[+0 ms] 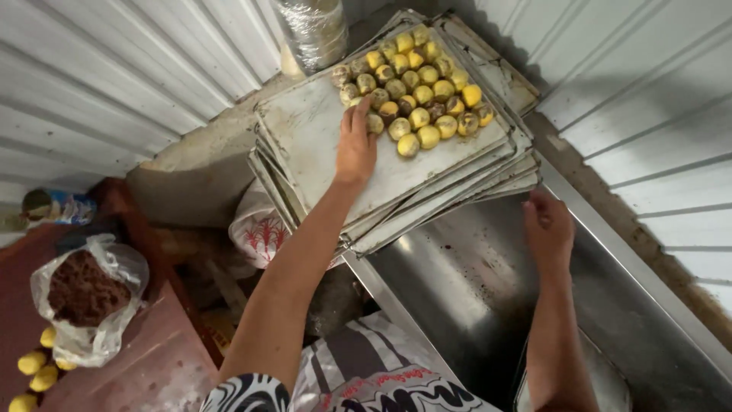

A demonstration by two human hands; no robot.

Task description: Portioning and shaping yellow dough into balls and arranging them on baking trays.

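Dough balls (415, 91): yellow, brown-topped, in rows; left hand (355, 145) touching

Materials and finishes around the stack of dull grey metal baking trays (320, 137).

The trays are matt, scuffed and stained; on the top one sit smooth yellow dough balls (415, 80) with a slight sheen. Below the stack lies a glossy, reflective stainless-steel counter (473, 290). Left of it, a crinkled clear plastic bag (88, 301) holds coarse brown crumbs. Behind the stack, ribbed white sheet-metal walls (107, 76) look satin-smooth.
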